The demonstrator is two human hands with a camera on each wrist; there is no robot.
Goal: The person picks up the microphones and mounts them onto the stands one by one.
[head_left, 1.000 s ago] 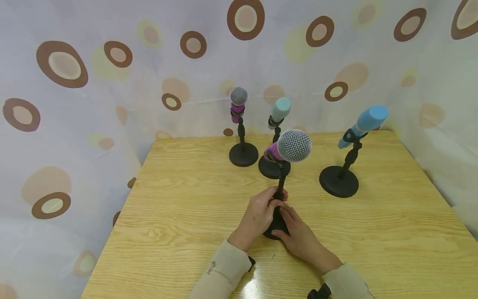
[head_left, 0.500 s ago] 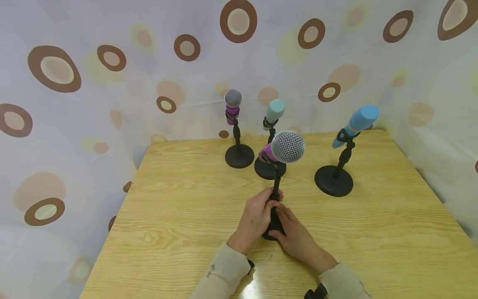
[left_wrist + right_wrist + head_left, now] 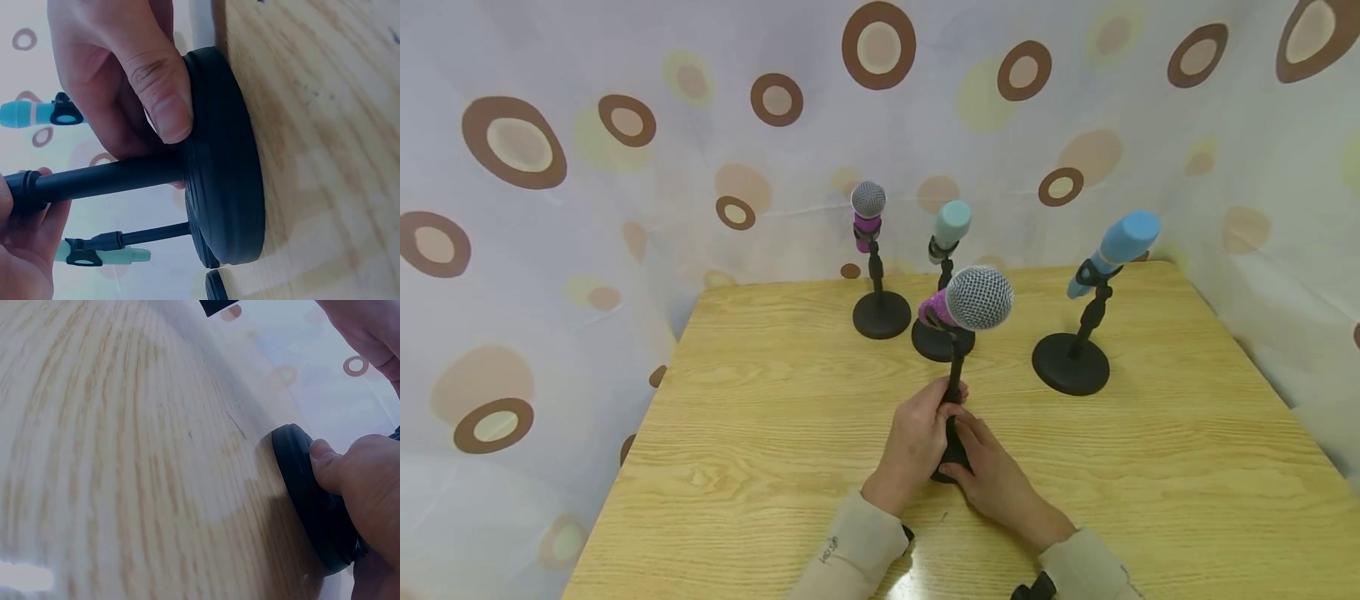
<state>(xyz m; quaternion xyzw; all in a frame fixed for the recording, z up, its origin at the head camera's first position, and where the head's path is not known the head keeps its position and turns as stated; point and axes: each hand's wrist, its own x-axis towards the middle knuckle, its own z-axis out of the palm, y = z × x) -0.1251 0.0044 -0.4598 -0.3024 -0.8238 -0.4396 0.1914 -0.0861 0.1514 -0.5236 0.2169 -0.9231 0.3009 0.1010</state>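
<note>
A purple microphone (image 3: 979, 297) with a silver mesh head sits tilted in the clip of a black desk microphone stand (image 3: 956, 367). My left hand (image 3: 913, 437) grips the pole around its knob. Lower down, my right hand (image 3: 1000, 479) holds the stand by its round base, thumb on top of it; its other fingers are partly hidden behind the pole. In the left wrist view the base (image 3: 228, 169) stands on edge against the wood because the camera is turned. The right wrist view shows the right thumb (image 3: 325, 462) on the base too.
Three more stands are further back: one with a smaller purple microphone (image 3: 868, 202), one with a mint-green microphone (image 3: 952, 223), and one with a blue microphone (image 3: 1126, 242) at the right. The wooden table (image 3: 760, 400) ends at a patterned curtain (image 3: 647, 192).
The head view has shifted slightly, so everything sits a little further left than a second ago. Both hands keep their hold on the stand; the left forearm has turned slightly.
</note>
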